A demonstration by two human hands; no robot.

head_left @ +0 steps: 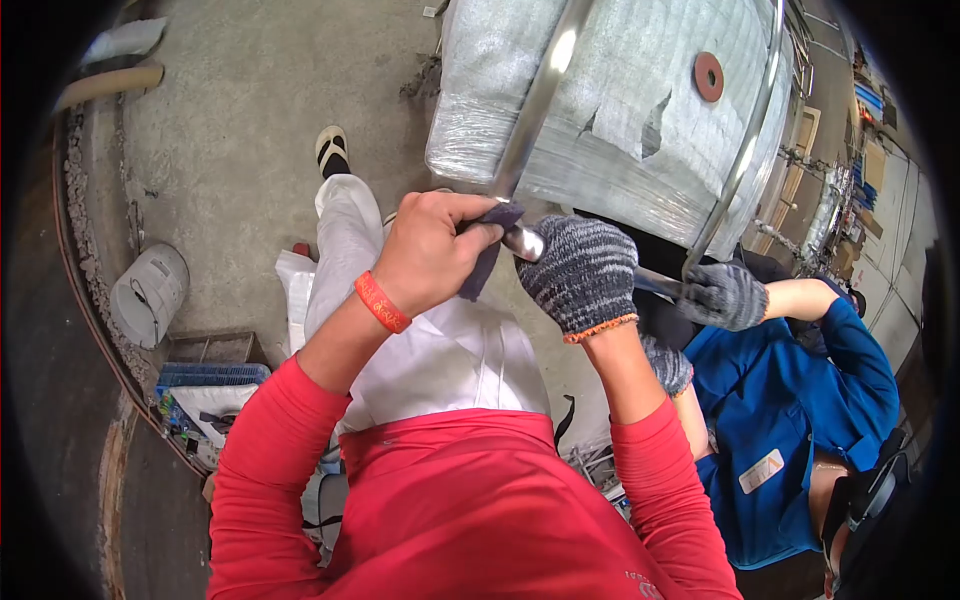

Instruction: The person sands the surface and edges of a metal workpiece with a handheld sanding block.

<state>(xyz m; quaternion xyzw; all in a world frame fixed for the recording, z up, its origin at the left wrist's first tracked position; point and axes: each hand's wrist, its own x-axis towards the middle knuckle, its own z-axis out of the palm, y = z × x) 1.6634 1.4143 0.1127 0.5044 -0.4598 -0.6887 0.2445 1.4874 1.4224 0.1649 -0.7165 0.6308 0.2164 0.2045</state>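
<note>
My left hand [430, 255] pinches a dark cloth [487, 262] around the steel tube [537, 110] slanting before me, gloved right hand [580, 275] fisted on it just beside; rigid, slick, I'd grip through fabric.

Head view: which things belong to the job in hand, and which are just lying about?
In hand: left hand pressing a dark cloth on the metal tube; gloved right hand gripping the same tube.
Lying about: white bucket, blue crate, reddish disc on the wrapped bundle. A co-worker's gloved hand holds a second tube.
</note>
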